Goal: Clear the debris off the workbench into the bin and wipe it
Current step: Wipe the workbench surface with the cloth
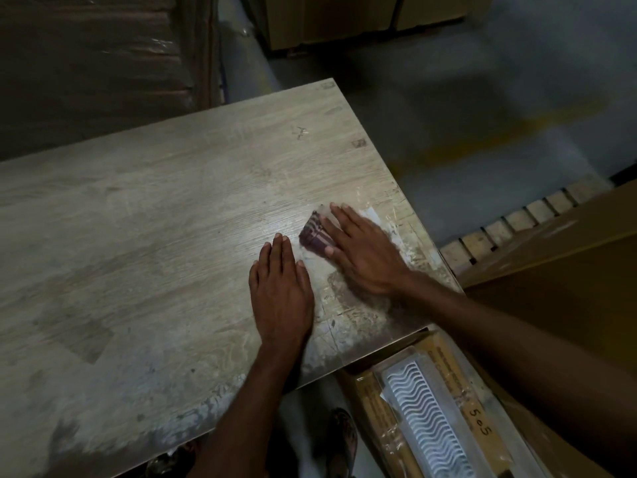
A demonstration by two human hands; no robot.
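Bench: A big wooden bench (138, 219) is taking up most of the space in front of the person. Its far right corner is pointing out over the grey floor (448, 115).

Cloth: A small purple cloth (313, 232) with pale stripes is lying bunched up on the bench, close to the right edge. Part of it is peeking out to the left of the hand on top. The rest is hiding under that hand.

Right hand: The right hand (362, 250) is lying flat on the cloth and pressing it down on the wood. Its fingers are staying straight and close together, pointing away and to the left. The thumb is sticking out at the side and touching the near edge of the cloth. No finger is curling round the cloth. The hand is looking a little blurry.

Left hand: The left hand (281, 291) is lying palm down on bare wood, just beside the cloth. Its fingers are straight and pressed together, and it is holding nothing. A thin strip of wood is showing between its fingertips and the cloth.

Dirt: White dusty smears (331, 343) and scratchy marks are showing on the wood around the right hand and along the near edge.

Beside the bench: A big brown box (568, 270) is sitting to the right. A white wavy piece (427, 419) under clear wrap is lying below the near corner. Wooden slats (510, 222) are lining up behind the box.

Down low: A shoe (344, 439) is showing under the bench edge.
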